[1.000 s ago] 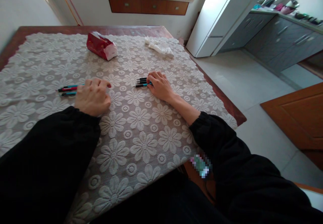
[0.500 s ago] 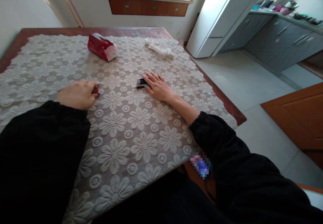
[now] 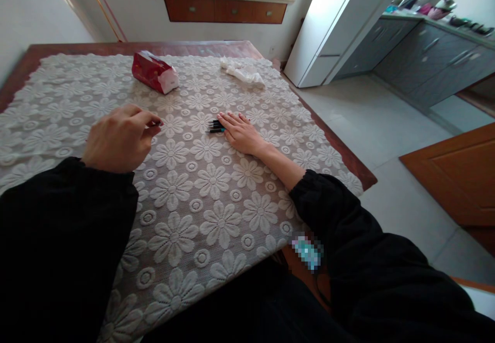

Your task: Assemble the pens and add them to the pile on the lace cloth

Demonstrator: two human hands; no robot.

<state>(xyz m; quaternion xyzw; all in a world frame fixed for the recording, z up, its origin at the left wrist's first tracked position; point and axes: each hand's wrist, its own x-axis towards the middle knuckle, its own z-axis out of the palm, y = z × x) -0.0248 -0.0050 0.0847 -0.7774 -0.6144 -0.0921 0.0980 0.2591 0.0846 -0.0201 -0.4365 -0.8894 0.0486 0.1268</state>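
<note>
My left hand (image 3: 119,137) is raised a little over the left part of the table, its thumb and fingertips pinched together. A dark pen tip (image 3: 157,124) pokes out of that pinch, and the hand hides the rest of the pen. Palm down, my right hand (image 3: 242,132) lies flat with stretched fingers over several black pens (image 3: 215,125). The pens lie side by side on the lace tablecloth (image 3: 212,180), tips pointing left; the fingers cover their other ends.
Toward the far side of the table lie a red tissue packet (image 3: 154,72) and a crumpled white plastic bag (image 3: 243,73). A phone with a blurred screen (image 3: 307,251) is below the near edge. Beyond the table stands a white fridge (image 3: 320,23).
My left hand has lifted from the cloth and turned, with the pen tip now higher. The lowest pen under my right hand has shifted closer to the others.
</note>
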